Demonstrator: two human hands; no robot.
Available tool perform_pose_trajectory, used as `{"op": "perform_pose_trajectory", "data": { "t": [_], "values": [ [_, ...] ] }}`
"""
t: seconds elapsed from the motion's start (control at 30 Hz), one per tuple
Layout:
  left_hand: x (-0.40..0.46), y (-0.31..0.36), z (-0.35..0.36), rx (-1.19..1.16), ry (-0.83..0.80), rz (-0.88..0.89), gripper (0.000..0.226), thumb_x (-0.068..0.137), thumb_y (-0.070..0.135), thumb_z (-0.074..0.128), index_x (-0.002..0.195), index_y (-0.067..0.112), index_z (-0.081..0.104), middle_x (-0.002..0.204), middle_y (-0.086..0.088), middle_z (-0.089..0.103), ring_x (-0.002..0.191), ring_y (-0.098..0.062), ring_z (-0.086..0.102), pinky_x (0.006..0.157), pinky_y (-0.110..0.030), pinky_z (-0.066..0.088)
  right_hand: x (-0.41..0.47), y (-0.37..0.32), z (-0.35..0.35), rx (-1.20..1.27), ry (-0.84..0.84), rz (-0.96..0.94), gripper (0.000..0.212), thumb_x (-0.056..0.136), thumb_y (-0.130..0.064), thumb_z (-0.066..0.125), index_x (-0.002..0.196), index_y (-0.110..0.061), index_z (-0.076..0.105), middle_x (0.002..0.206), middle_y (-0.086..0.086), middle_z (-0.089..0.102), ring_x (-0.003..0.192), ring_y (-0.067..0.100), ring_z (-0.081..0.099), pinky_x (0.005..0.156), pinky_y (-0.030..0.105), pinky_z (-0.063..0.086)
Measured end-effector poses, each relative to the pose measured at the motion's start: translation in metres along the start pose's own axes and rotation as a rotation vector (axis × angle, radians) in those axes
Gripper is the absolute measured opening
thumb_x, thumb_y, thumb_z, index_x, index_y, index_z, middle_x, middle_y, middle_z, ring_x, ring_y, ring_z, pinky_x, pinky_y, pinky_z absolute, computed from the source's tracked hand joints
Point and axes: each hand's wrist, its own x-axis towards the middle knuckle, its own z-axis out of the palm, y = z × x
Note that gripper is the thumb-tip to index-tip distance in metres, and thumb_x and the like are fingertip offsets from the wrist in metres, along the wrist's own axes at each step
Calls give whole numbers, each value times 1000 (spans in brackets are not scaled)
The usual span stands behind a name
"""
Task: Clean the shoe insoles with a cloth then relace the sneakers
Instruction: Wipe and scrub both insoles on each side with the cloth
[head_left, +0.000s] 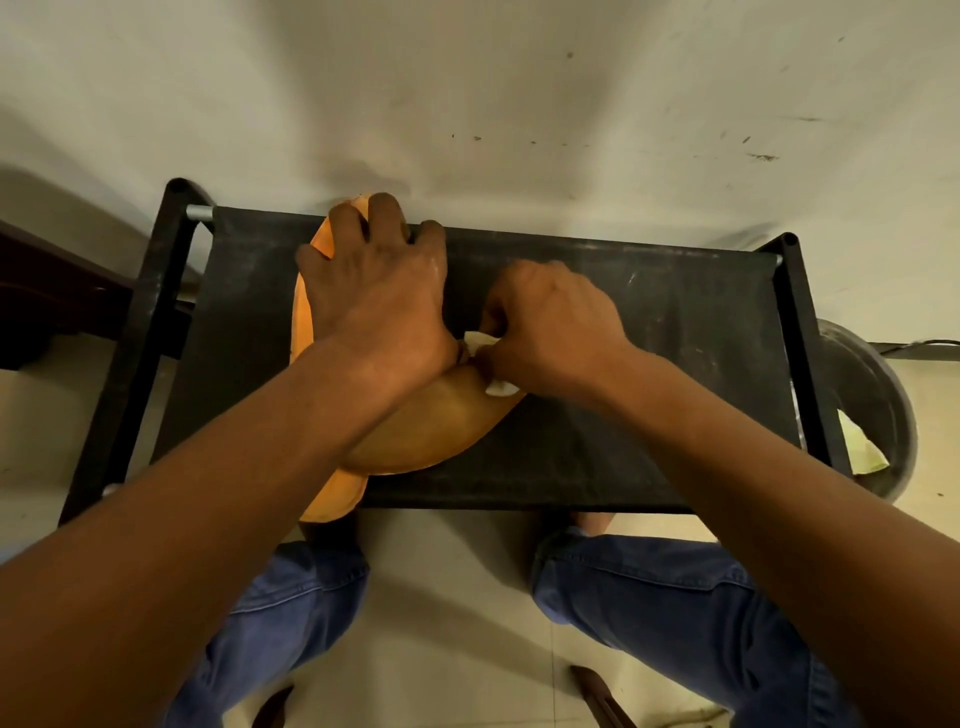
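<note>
In the head view, a low black worktop with a dark fabric surface and a black tubular frame is seen across the middle of the frame, set against a pale wall.

Two orange insoles are laid on its left part. One insole runs lengthwise from the far edge of the worktop towards the near edge, where its end overhangs at the lower left of the surface. A second insole is laid across the first, its rounded end pointing towards the centre of the frame.

The left hand is pressed flat on the first insole in the upper left of the worktop, with the fingers spread wide and curled over the far end of the insole.

The right hand is placed just right of the left wrist, at the centre of the frame. Its fingers are closed narrowly around a small white cloth, which is held against the edge of the second insole; only small bits of the cloth are shown above and below the hand.

Blue jeans are seen on both knees at the bottom of the frame, over a pale tiled floor. A dark round bin with a pale scrap in it is seen at the right edge, just beside the frame of the worktop.
</note>
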Motion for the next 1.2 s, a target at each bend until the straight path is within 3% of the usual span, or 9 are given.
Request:
{"op": "perform_pose_trajectory", "data": {
  "t": [0.1,0.23,0.47,0.6,0.73,0.97,1.1,1.2],
  "values": [
    [0,-1,3,-45,4,-1,90,62,59,86,137,24,50,143,-12,34,135,-41,32,98,-61,43,1,6,-2,-46,77,40,23,78,-33,79,96,-25,69,91,-1,66,82,20,66,68,36,57],
    [0,0,3,-62,0,-1,92,62,62,86,138,24,48,143,-12,33,135,-40,31,98,-60,44,10,20,-11,-96,184,159,23,82,-29,78,103,-22,70,98,3,68,89,22,68,76,39,59],
    [3,-1,5,-49,7,-7,91,63,56,87,138,25,47,143,-12,33,135,-41,31,99,-60,44,2,2,1,19,22,17,20,77,-32,81,91,-23,70,86,-2,66,79,17,66,69,37,60],
    [2,-1,6,-47,11,-3,92,63,59,86,139,25,47,144,-12,32,136,-41,30,98,-60,44,2,6,0,-58,92,50,22,78,-33,80,96,-24,69,90,-2,65,81,20,66,66,35,56],
    [0,0,4,-58,7,3,92,64,63,84,139,24,47,145,-13,32,136,-41,30,99,-60,43,8,17,-9,-94,163,132,24,82,-30,80,101,-19,71,95,4,69,87,22,69,77,40,60],
    [2,0,6,-34,5,-4,94,64,58,86,141,26,45,145,-13,32,137,-41,29,101,-61,43,1,5,1,-25,4,-15,26,75,-31,81,96,-23,70,89,-1,65,81,19,65,68,36,58],
    [2,-1,6,-41,13,5,93,63,60,86,140,25,46,144,-12,33,136,-41,31,100,-61,43,2,9,-3,-93,67,17,24,78,-31,79,99,-25,68,89,-2,63,79,18,62,64,34,53],
    [1,-1,6,-51,15,4,94,63,61,86,141,25,47,145,-12,33,136,-40,30,101,-60,43,5,17,-9,-105,102,91,22,81,-29,79,100,-24,69,92,0,65,87,20,66,72,37,57]
  ]
}}
